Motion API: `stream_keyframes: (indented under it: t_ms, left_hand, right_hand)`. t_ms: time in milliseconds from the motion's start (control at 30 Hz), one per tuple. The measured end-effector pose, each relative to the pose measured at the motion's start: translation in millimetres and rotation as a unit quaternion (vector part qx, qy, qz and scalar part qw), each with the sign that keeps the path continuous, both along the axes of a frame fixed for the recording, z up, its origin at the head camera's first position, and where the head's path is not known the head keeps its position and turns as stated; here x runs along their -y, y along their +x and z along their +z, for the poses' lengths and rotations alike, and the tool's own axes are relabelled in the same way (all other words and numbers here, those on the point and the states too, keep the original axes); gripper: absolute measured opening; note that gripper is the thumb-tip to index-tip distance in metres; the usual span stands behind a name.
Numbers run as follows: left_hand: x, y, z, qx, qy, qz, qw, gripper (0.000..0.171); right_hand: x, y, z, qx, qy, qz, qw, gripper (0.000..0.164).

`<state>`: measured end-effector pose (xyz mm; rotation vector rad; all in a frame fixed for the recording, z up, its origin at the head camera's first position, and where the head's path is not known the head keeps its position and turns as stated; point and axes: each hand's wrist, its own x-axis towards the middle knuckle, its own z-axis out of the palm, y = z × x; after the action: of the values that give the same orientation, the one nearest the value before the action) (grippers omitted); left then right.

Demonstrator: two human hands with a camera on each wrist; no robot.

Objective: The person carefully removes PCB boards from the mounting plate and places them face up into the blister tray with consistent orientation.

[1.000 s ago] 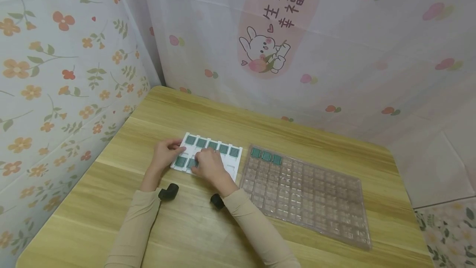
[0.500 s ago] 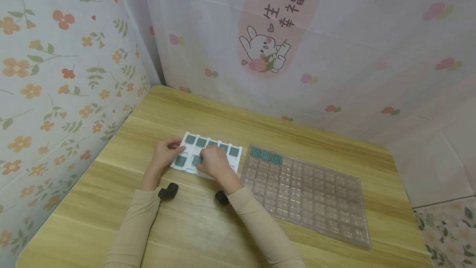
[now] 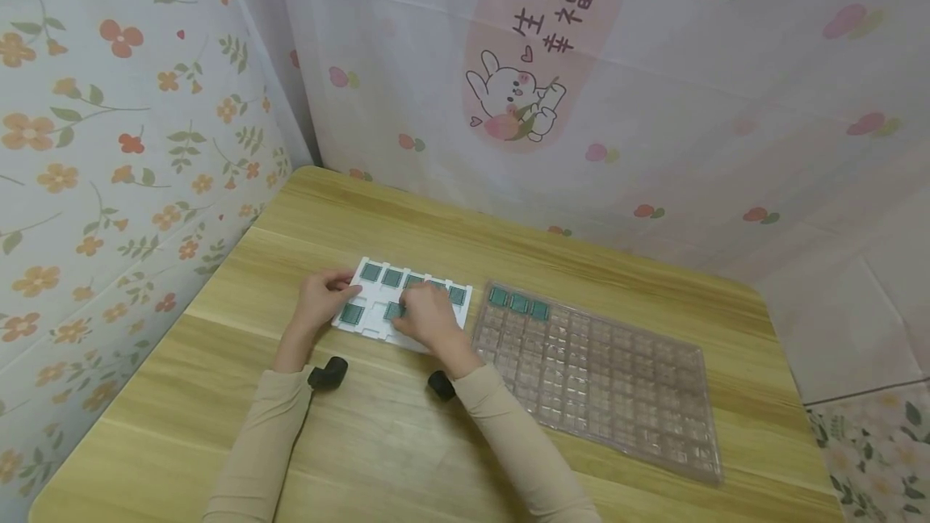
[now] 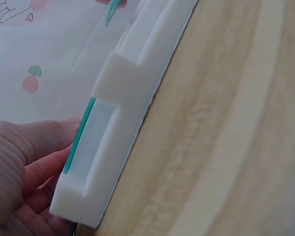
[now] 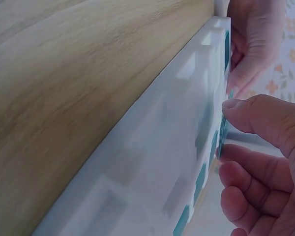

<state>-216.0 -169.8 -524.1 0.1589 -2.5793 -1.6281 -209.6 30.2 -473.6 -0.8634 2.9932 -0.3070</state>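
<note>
A white plastic tray (image 3: pixel 374 309) with square recesses lies on the table. Small green square chips (image 3: pixel 392 277) fill its far row, partly covered by my right hand, and another green chip (image 3: pixel 352 314) sits in the near left recess. My left hand (image 3: pixel 320 299) grips the tray's left end, thumb by its edge. Above the near row, my right hand (image 3: pixel 432 315) pinches one thin green chip (image 5: pixel 224 125) between thumb and index finger. In the right wrist view this chip stands tilted on edge, close over the tray; its other three fingers curl loosely.
Right of the white tray lies a clear plastic tray (image 3: pixel 617 378) with many small pockets; several green chips (image 3: pixel 519 303) occupy its far left corner. Black wrist cameras (image 3: pixel 329 374) protrude below the hands. Printed curtains (image 3: pixel 407 87) hang beyond the wooden table (image 3: pixel 363 442).
The right hand has moved right along the near row, carrying the pinched chip from beside the left chip toward the tray's middle. The left hand stays at the tray's end.
</note>
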Motion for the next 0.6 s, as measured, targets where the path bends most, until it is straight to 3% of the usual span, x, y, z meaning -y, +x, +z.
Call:
stream_keyframes:
  t_ms: [600]
  left_hand:
    - [-1, 0.4, 1.4, 0.004, -0.015, -0.003, 0.9999, 0.032]
  right_hand:
    - [-31, 0.1, -2.0, -0.003, -0.034, -0.02, 0.999, 0.023]
